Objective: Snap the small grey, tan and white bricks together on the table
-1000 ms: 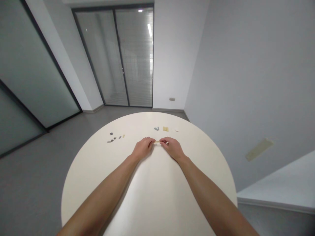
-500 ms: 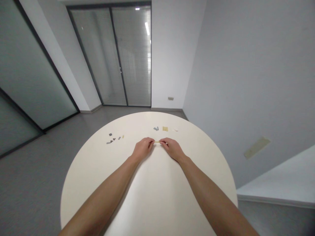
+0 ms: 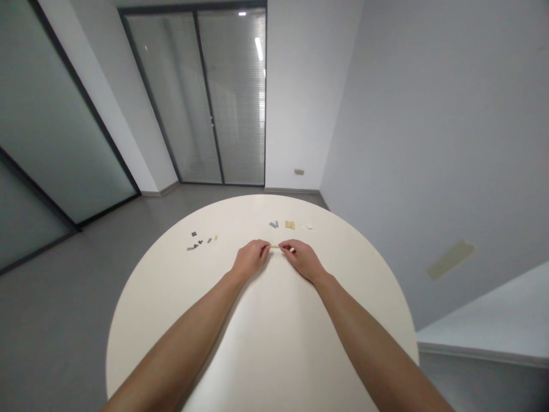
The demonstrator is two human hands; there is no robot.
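Between my two hands runs a thin, pale yellow strip [image 3: 275, 247], held level just above or on the white round table [image 3: 274, 343]; which of these I cannot tell. My left hand [image 3: 252, 256] pinches its left end between thumb and fingers. At the other end, my right hand [image 3: 301, 258] is closed in a like pinch. Beyond the hands lie small grey pieces [image 3: 273, 224], a flat yellow piece [image 3: 290, 225] and small white pieces [image 3: 307, 227]. The strip's ends are hidden by my fingertips.
On the table's left lie several small dark and grey pieces [image 3: 196, 246], a dark square [image 3: 194, 233] and a small yellow piece [image 3: 215, 237]. Behind the table stand a glass partition [image 3: 231, 103] with blinds and a white wall [image 3: 309, 114].
The view has shifted very slightly. Both hands keep their pinch on the strip, with hardly any movement.
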